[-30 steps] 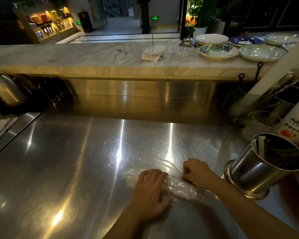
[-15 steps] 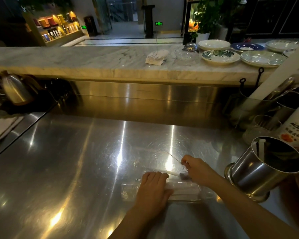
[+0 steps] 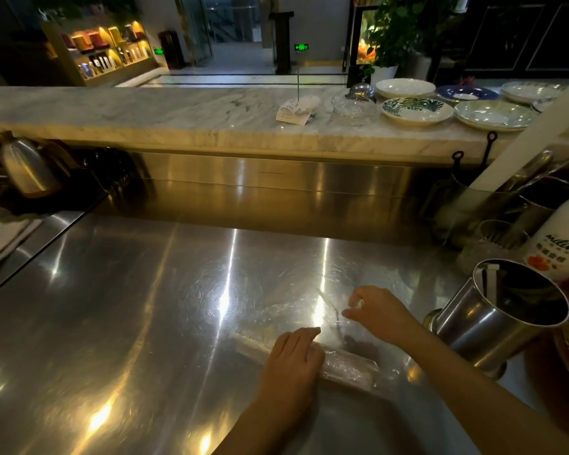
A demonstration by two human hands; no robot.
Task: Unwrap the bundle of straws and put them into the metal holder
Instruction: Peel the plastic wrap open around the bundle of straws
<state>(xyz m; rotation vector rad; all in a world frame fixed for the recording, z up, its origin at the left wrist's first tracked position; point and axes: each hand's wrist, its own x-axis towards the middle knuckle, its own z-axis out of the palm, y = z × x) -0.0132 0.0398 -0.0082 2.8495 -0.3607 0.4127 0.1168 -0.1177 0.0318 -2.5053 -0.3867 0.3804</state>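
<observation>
Unwrapping, lower centre: your left hand (image 3: 291, 357) lies flat, pinning the straw bundle (image 3: 345, 366); your right hand (image 3: 380, 311) pinches the clear wrap (image 3: 296, 307) – next peel it clear

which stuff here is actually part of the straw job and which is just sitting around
In the job:
straw bundle, in clear wrap on the steel counter
left hand, pressing the bundle
right hand, pinching the wrap
metal holder, tilted at the right

Just lying about:
plates on the marble ledge
white bottle
kettle
receipt spike
</observation>
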